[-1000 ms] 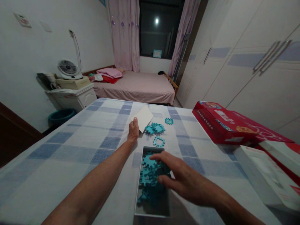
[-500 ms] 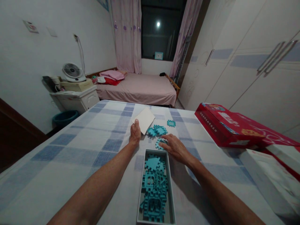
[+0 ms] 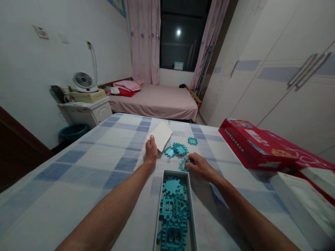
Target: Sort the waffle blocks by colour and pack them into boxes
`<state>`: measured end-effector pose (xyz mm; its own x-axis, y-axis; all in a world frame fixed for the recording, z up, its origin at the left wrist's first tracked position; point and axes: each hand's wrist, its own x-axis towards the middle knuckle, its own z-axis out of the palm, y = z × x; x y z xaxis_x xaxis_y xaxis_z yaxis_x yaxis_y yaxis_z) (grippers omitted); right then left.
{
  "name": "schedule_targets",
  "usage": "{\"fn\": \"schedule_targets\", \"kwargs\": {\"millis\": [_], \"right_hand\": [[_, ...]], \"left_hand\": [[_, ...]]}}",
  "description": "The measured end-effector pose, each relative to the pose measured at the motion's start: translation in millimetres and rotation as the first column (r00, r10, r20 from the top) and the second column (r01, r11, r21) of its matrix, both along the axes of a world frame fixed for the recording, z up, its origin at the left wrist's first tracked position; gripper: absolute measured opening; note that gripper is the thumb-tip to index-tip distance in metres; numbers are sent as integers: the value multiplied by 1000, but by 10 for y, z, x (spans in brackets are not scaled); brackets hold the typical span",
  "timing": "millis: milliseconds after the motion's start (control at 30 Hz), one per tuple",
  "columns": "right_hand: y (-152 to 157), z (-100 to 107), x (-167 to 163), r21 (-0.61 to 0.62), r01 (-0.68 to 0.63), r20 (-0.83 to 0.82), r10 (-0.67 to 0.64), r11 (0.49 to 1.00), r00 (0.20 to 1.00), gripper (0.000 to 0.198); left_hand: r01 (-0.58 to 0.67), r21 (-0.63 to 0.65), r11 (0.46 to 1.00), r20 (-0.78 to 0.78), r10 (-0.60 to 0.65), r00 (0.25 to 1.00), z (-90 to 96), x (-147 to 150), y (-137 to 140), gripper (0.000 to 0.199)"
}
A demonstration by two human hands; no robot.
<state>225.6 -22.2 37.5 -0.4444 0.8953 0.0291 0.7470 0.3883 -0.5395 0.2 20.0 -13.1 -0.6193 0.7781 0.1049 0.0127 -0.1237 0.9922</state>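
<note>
The left hand [image 3: 151, 150] grips a pale, flat, four-sided card [image 3: 160, 136] by its near-left edge, thumb on top; the card angles up and away from that hand. The right hand [image 3: 198, 164] has thumb and fingers closed on the right edge of a teal, toothed, open-centred plastic ring [image 3: 181, 164]. Whether the ring is lifted or rests on the blue-and-white checked, cloth-covered surface [image 3: 86, 184] cannot be told.

Judging by how things lie, the sorting out of pieces is at an early stage. A small overlapping cluster of teal, toothed plastic plates [image 3: 180, 149] lies beyond the ring, between the two hands and just right of the card. One separate teal, toothed plastic plate with openings [image 3: 192, 141] lies beyond the right hand, apart from the cluster. These and the ring are all that is out.

Most pieces look to be left in the long, narrow, pale open box [image 3: 193, 212] nearer the wearer than both hands: a heap of teal, jagged plastic pieces [image 3: 171, 186] fills much of it. No pieces can be seen joined into an upright shape.
</note>
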Motion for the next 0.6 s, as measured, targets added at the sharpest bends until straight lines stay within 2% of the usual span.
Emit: {"fn": "schedule_targets", "kwargs": {"millis": [67,133,267,433,600], "right_hand": [[106,63,32,12,-14,-109,15,1000,994,17],[248,145,8,38,-14,-145,19,999,989,18],[537,239,-178,27,12,12,-13,1000,1000,20],[754,121,-364,-18,22,92,-21,1000,996,48],[771,-9,-435,15,59,109,-61,998,992,56]], "left_hand": [[-5,-5,1000,5,5,1000,21,6,-2,60],[-21,-20,1000,10,21,1000,38,8,-7,58],[-26,-36,999,14,26,1000,74,15,-39,58],[11,-38,999,7,-11,1000,141,36,-96,52],[4,-17,1000,25,-4,1000,136,27,-91,47]]}}
